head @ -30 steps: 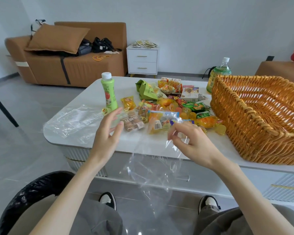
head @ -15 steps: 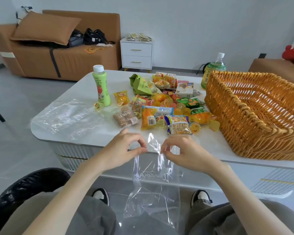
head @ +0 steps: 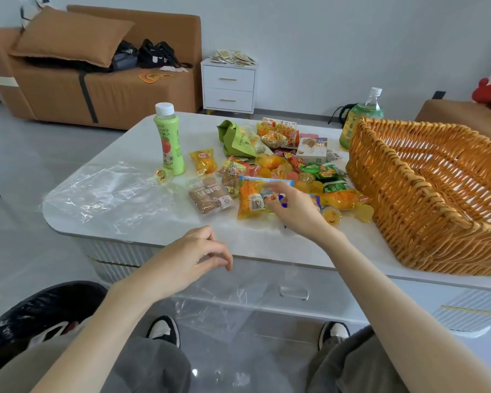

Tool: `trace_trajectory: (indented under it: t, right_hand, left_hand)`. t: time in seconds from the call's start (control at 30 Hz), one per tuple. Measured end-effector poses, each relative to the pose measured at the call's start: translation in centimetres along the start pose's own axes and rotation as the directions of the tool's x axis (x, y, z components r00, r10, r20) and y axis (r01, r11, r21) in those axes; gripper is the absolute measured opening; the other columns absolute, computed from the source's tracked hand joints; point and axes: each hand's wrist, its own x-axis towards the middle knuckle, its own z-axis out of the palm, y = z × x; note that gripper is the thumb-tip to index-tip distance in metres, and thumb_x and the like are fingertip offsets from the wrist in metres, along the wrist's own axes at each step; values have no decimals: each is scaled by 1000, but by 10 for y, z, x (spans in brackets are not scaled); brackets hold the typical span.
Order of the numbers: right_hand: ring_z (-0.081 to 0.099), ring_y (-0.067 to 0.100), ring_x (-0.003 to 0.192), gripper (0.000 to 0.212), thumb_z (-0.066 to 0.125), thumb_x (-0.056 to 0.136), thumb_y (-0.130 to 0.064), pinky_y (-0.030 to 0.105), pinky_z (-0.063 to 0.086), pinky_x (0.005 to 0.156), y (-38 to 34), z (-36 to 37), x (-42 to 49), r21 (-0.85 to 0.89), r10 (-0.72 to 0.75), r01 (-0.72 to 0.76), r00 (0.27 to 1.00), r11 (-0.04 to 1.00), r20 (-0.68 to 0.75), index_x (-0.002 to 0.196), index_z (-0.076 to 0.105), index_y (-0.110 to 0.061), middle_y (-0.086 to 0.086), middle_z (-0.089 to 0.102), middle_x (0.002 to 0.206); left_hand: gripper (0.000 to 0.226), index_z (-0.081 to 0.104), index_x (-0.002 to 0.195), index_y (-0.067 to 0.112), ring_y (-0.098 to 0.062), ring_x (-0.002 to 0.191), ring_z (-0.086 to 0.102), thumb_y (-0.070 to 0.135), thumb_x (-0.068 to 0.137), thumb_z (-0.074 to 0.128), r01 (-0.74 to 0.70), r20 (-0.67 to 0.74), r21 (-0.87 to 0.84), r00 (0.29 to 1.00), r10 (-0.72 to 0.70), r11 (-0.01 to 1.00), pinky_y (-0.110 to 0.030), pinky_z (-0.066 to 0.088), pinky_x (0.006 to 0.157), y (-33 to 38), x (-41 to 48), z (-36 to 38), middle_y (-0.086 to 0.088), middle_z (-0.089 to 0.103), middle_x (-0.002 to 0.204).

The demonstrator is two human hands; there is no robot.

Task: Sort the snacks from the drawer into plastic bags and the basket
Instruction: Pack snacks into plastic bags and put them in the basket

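A pile of snacks (head: 281, 165) lies on the white table (head: 309, 251): an orange packet (head: 251, 199), a clear biscuit pack (head: 210, 198), jelly cups and green packets. My right hand (head: 295, 208) reaches over the pile's near edge, its fingers curled round a blue-edged snack packet (head: 282, 199) that it mostly hides. At the table's front edge my left hand (head: 193, 256) pinches the top of a clear plastic bag (head: 224, 302), which hangs down in front of the drawer. A big wicker basket (head: 408, 171) stands to the right of the snacks.
A second clear bag (head: 97, 191) lies flat on the table's left part. A green juice bottle (head: 169, 140) stands left of the pile, and a larger green bottle (head: 360, 117) behind the basket. A black bin (head: 40, 313) stands by my left knee.
My right hand has let go of the bag's opening and moved forward onto the snack pile. My left hand keeps the bag, which now hangs lower at the table edge.
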Motion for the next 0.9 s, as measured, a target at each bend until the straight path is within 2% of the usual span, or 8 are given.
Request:
trace_trajectory:
  t: [0.07,0.13,0.2,0.3,0.53,0.6,0.7,0.9]
  right_hand:
    - [49,28,104,43,46,99,-35,31,40,84,2,20,18,-119,-10,18,998,993,64,142,39,-36,-2,59,94]
    - [33,34,121,47,41,98,-46,43,30,98,5,41,32,-302,14,20,994,953,111,144,31,-42,6,61,106]
    - [29,36,125,46,40,97,-51,45,26,100,8,58,40,-454,52,-9,995,891,81,141,36,-40,13,55,124]
    - [33,34,117,32,46,94,-45,42,25,94,6,71,44,-524,7,-41,998,851,-66,124,50,-32,14,55,118]
    - [46,28,97,15,52,92,-18,30,25,74,0,55,34,-206,-102,68,982,976,-160,105,51,-24,8,54,104]
    - [50,20,80,24,57,91,-12,25,35,63,-13,33,23,56,-125,132,985,990,-115,107,42,-22,1,52,102]
    - [56,14,71,52,72,84,-11,23,49,63,-28,-7,-8,388,-39,17,998,921,48,111,29,-21,-3,56,103]
    - [55,-5,88,44,83,73,-21,11,41,75,-7,-44,-61,40,-49,38,936,998,349,110,61,-30,-17,61,103]
  left_hand:
    - [12,66,84,40,-4,85,44,38,92,57,5,10,36,1000,-5,999,-30,42,78,-4,0,4,7,42,90]
    - [12,66,86,39,-4,81,42,39,92,56,8,17,59,1000,-9,998,-29,41,75,-8,0,6,8,41,90]
    - [13,66,87,38,-2,77,41,39,93,55,16,26,68,1000,-18,998,-26,38,72,-12,0,6,9,40,89]
    - [12,64,85,40,-4,75,43,40,93,54,33,28,57,999,-35,998,-27,40,72,-16,-1,2,10,40,89]
    - [12,62,83,42,-7,75,47,39,93,55,44,29,37,999,-45,998,-34,45,76,-21,-4,0,11,40,91]
    - [13,62,85,41,-6,70,45,38,94,53,43,33,43,998,-44,998,-33,43,75,-21,-5,0,12,39,93]
    - [17,62,85,38,-4,71,49,34,96,50,33,26,19,999,-34,999,-34,45,76,-20,-8,1,14,39,98]
    - [19,64,83,39,-2,87,56,30,95,53,-6,38,-42,999,8,999,-33,48,82,-14,-8,4,16,44,97]
